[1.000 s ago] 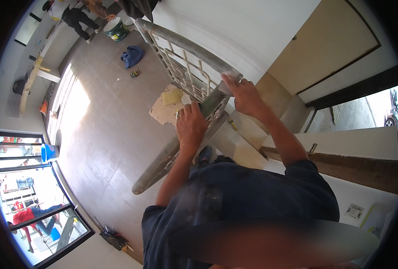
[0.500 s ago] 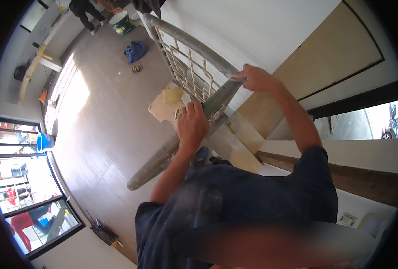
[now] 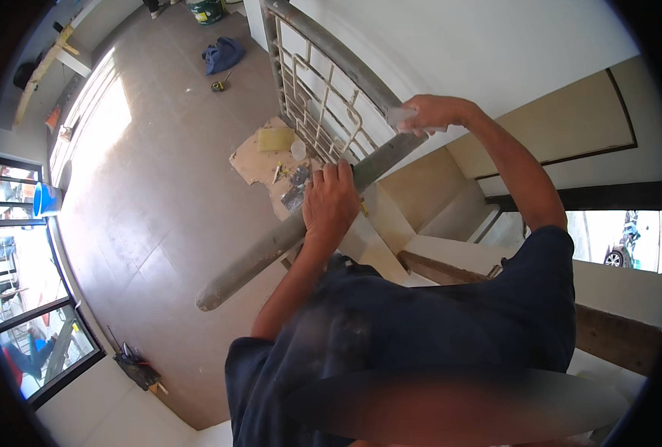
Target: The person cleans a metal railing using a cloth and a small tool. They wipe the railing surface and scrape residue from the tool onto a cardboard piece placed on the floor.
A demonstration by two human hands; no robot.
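A grey wooden handrail (image 3: 260,257) with worn, patchy paint slants across in front of me, its rounded lower end over the floor. My left hand (image 3: 332,197) is closed over its middle, fingers curled across the top. At the corner where the rail meets the longer rail (image 3: 338,56), my right hand (image 3: 439,113) pinches a pale flat piece (image 3: 401,117). This piece lies at the rail's surface; whether it is sandpaper or a scraper I cannot tell. Beneath the longer rail runs a cream metal balustrade (image 3: 323,100).
On the brown tiled floor lies a cardboard sheet (image 3: 250,160) with a yellow sponge-like block (image 3: 276,139) and small tools. Farther off are a tape measure (image 3: 217,86), a blue cloth (image 3: 223,55) and a paint bucket (image 3: 206,10). A person's feet (image 3: 156,9) show at the far edge.
My view has shifted, so the floor things sit higher and farther left. The pale piece in my right hand shows more clearly at the corner. My left hand stays on the handrail.
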